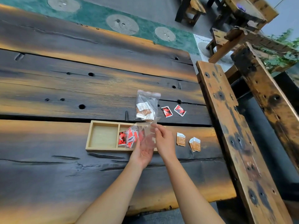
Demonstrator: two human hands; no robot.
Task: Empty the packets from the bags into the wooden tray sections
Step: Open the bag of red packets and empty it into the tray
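— Okay, what's each grip doing?
— My left hand [142, 151] lies palm-up, fingers loose, cradling the clear bag [148, 135]. My right hand [163, 140] pinches its edge.
— And the packets?
— Red packets [127, 138] sit in the middle section of the wooden tray [103, 149], under the bag. Brown packets [180, 139] lie just right on the tabletop [48, 167]. A second bag [146, 105] lies beyond the tray.

Two bare hands worked over a wooden tray [90, 135] on a dark, scorched plank bench [64, 167]. The right hand [163, 139] pinched a clear bag [145, 135] by its edge. The left hand [142, 152], palm up, supported it from beneath. Red packets [127, 138] lay in the middle section. A second bag [147, 104] of brown and white packets lay just beyond the tray.
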